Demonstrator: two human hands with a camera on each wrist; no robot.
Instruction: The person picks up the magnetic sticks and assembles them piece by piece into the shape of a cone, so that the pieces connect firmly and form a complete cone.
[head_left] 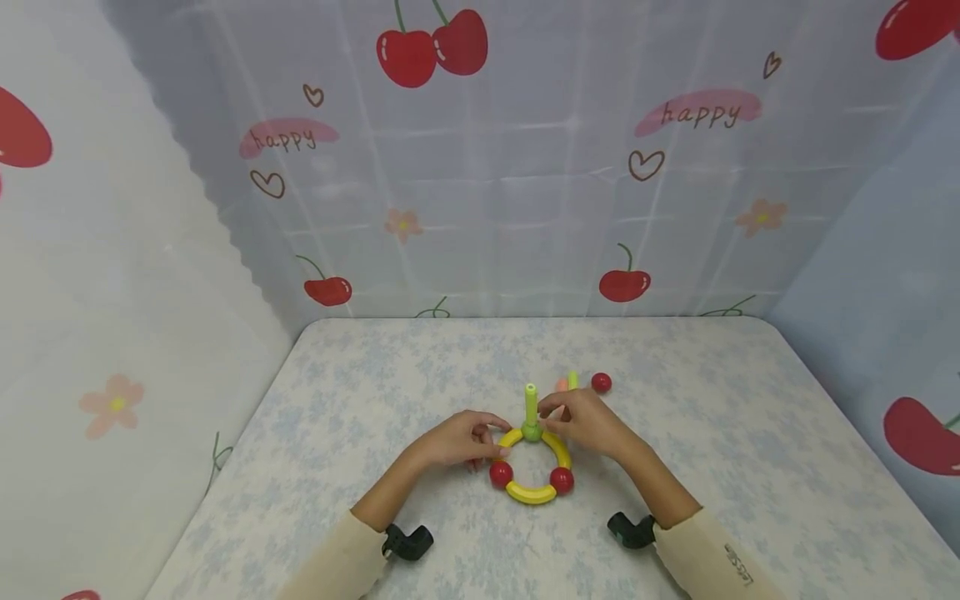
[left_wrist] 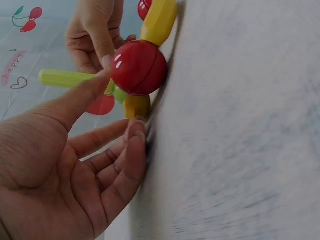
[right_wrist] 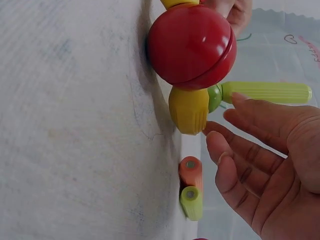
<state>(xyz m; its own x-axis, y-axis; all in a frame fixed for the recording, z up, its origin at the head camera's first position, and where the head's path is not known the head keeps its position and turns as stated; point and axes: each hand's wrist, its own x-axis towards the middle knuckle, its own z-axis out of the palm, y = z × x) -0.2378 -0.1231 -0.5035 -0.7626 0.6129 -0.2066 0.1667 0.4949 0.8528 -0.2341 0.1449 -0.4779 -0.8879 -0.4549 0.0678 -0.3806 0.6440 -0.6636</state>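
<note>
On the table lies a ring of toy magnetic pieces: curved yellow rods [head_left: 531,494], two red balls [head_left: 562,481] and a green ball [head_left: 532,432] at its far side. A straight light-green rod [head_left: 531,403] stands up from the green ball. My left hand [head_left: 459,439] holds the ring's left side, thumb beside a red ball [left_wrist: 139,68] and fingertips at the yellow rod. My right hand [head_left: 585,421] is at the far right of the ring, fingers loosely bent beside the green rod [right_wrist: 270,92] and close to a yellow rod [right_wrist: 189,111].
Beyond my right hand lie an orange rod [right_wrist: 191,170], another light-green rod [right_wrist: 192,202] and a loose red ball [head_left: 602,382]. Another red piece [head_left: 474,463] shows partly beneath my left hand. A cherry-print curtain [head_left: 480,167] hangs behind the table [head_left: 360,367].
</note>
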